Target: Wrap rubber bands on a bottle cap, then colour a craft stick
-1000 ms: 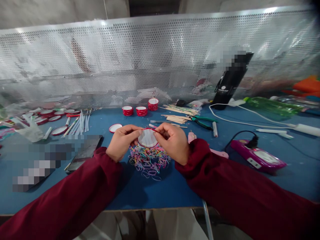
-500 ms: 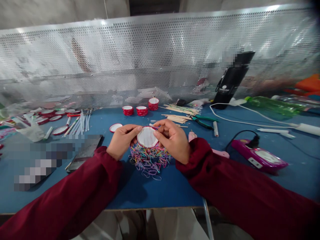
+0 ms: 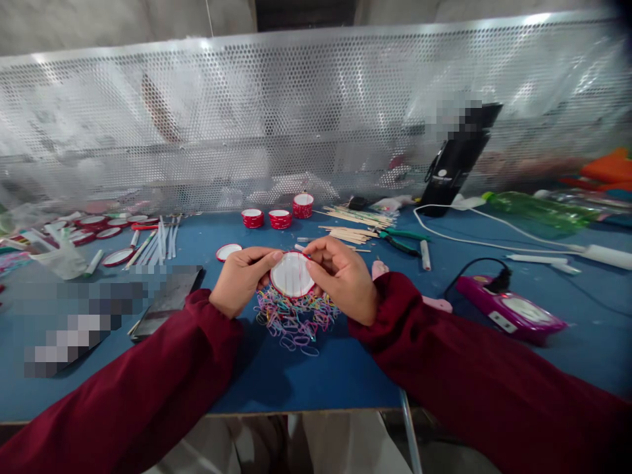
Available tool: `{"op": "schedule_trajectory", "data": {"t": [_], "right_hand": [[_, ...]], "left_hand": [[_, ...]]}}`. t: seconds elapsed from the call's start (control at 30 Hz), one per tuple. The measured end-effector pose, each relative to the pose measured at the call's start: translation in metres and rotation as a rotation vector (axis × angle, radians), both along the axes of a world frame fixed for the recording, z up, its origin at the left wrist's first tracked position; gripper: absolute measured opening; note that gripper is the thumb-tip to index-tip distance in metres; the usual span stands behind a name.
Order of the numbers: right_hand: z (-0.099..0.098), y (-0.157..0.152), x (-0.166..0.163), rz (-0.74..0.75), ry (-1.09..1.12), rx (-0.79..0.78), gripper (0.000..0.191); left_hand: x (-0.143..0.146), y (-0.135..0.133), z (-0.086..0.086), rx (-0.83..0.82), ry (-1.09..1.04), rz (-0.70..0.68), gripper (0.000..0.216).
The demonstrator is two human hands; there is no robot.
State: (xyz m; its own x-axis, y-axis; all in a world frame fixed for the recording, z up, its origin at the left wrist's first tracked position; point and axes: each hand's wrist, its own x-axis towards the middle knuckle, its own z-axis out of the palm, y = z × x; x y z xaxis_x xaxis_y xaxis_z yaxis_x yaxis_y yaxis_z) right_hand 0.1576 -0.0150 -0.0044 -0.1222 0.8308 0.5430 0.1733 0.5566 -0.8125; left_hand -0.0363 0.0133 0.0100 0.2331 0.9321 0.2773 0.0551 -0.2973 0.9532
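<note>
Between my two hands is a round white disc with a red rim, its white face turned toward me, with thin reddish lines across it. My left hand pinches its left edge between thumb and fingers. At the right edge, my right hand grips the rim with thumb and bent fingers. Beneath the disc lies a pile of small coloured rubber bands on the blue table. Another white disc with a red rim rests just beyond my left hand. The fingers behind the disc are partly hidden.
Red-and-white round stacks stand behind my hands. Wooden sticks and green-handled pliers lie right of them. A purple power strip, a black bottle and cables are on the right; a dark phone is left.
The disc has tipped a little and sits slightly lower, showing more of its face. Both hands keep hold of its edges and have barely moved.
</note>
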Motion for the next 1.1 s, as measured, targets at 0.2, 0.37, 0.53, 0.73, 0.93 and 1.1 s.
{"op": "schedule_trajectory", "data": {"t": [0.2, 0.37, 0.53, 0.73, 0.93, 1.1], "right_hand": [[0.0015, 0.0009, 0.0001, 0.0, 0.009, -0.022, 0.012], [0.001, -0.0002, -0.0009, -0.007, 0.023, -0.026, 0.009], [-0.0002, -0.0021, -0.0032, -0.003, 0.033, -0.015, 0.008], [0.0007, -0.0016, -0.0021, -0.027, -0.001, 0.019, 0.019], [0.0008, -0.0007, 0.0, -0.014, -0.041, 0.0, 0.017], [0.0006, 0.0003, -0.0006, -0.001, -0.053, -0.011, 0.018]], "left_hand": [[-0.0005, 0.0004, -0.0011, -0.004, -0.003, -0.008, 0.035], [0.0005, -0.0004, 0.0004, -0.005, -0.001, -0.002, 0.036], [0.0003, 0.0007, 0.001, -0.003, -0.014, 0.01, 0.035], [-0.001, 0.001, -0.0001, -0.007, -0.018, -0.006, 0.034], [-0.0001, 0.0009, -0.0001, -0.011, -0.003, -0.014, 0.033], [0.0, 0.0022, -0.0017, -0.028, -0.007, -0.024, 0.034]]}}
